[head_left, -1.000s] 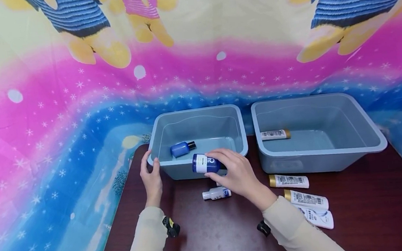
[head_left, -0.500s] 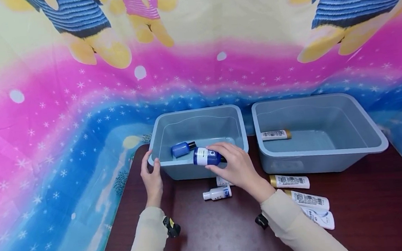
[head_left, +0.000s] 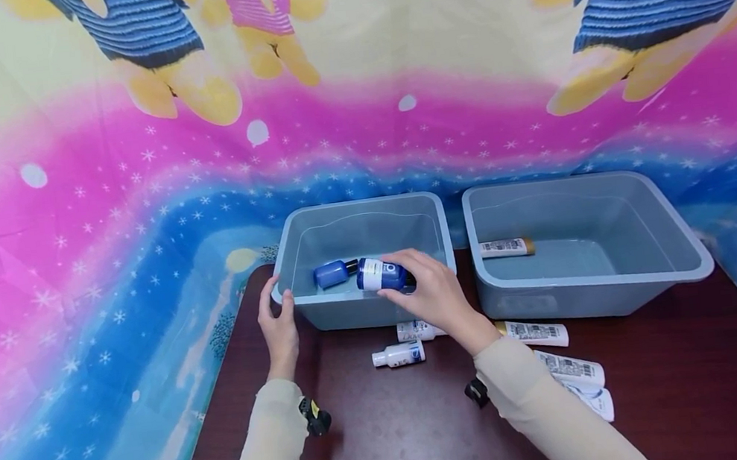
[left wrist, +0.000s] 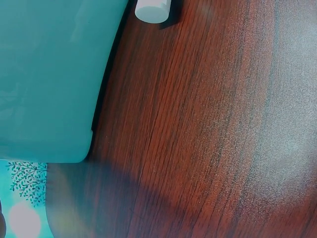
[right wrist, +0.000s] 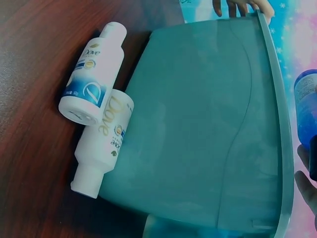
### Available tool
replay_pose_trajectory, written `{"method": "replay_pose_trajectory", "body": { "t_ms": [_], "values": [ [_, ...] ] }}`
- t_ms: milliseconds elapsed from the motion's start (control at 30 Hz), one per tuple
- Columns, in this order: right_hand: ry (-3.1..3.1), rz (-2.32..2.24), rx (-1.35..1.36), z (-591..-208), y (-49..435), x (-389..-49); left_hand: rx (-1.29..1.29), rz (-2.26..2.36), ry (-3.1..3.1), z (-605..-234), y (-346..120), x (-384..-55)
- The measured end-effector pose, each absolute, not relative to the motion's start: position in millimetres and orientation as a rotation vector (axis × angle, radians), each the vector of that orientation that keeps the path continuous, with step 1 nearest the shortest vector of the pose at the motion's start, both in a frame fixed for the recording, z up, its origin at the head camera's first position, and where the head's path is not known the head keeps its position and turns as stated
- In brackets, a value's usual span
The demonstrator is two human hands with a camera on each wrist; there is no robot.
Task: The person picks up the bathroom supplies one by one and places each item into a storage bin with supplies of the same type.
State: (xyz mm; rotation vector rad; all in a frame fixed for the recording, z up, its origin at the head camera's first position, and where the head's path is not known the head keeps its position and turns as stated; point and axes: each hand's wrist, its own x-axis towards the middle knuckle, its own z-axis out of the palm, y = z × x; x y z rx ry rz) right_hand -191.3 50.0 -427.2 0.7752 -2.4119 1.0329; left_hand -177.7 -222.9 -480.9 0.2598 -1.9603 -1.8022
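My right hand (head_left: pixel 434 289) holds a dark blue bottle (head_left: pixel 375 274) with a white label and black cap, sideways over the front rim of the left grey bin (head_left: pixel 377 311). In the right wrist view this blue bottle (right wrist: pixel 307 106) shows at the right edge, above the rim. My left hand (head_left: pixel 278 337) grips the front left corner of the same bin. Inside it lies another blue bottle (head_left: pixel 330 274) with a black cap. Two white Dove bottles lie against each other before the bin: a smaller bottle (right wrist: pixel 94 74) and another bottle (right wrist: pixel 106 144), partly hidden by my right hand in the head view.
A second grey bin (head_left: pixel 591 293) stands to the right, with a white gold-capped tube (head_left: pixel 504 248) inside. In front of it several white tubes, one a nearer tube (head_left: pixel 568 368), lie on the dark wooden table (head_left: pixel 390 437). A printed cloth (head_left: pixel 359 141) hangs behind.
My right hand has moved slightly up and right with the blue bottle, bringing it over the bin's rim. More of the rear white Dove bottle shows now. The left hand stays on the bin.
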Motion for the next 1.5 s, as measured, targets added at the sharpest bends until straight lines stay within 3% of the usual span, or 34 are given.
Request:
{"method": "replay_pose_trajectory", "body": {
  "t_ms": [1500],
  "values": [
    [-2.761, 1.073, 0.595, -424, 48, -237, 0.234, -1.807, -1.943, -484, -224, -179]
  ]
}}
